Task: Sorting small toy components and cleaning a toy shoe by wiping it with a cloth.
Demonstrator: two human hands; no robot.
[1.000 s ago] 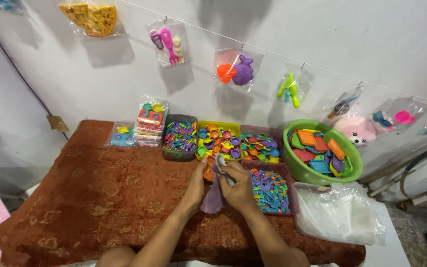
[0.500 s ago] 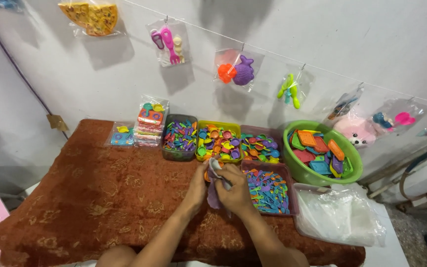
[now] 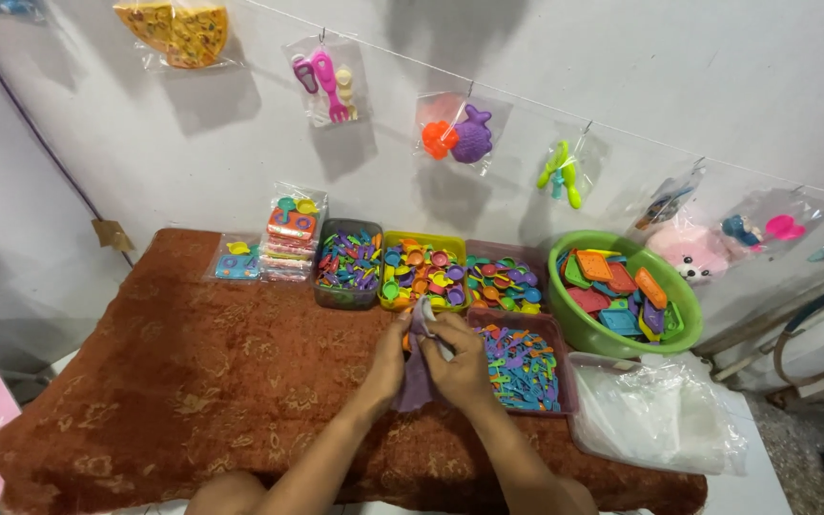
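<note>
Fingers of both hands pinched on a clear bag with purple and orange toy bits inside | left hand, right hand touching | bag sits over the brown surface, just beside a tub of small toys | green bowl further right

My 1 head camera looks down and forward over my hands, close above the near table, facing the far wall.
</note>
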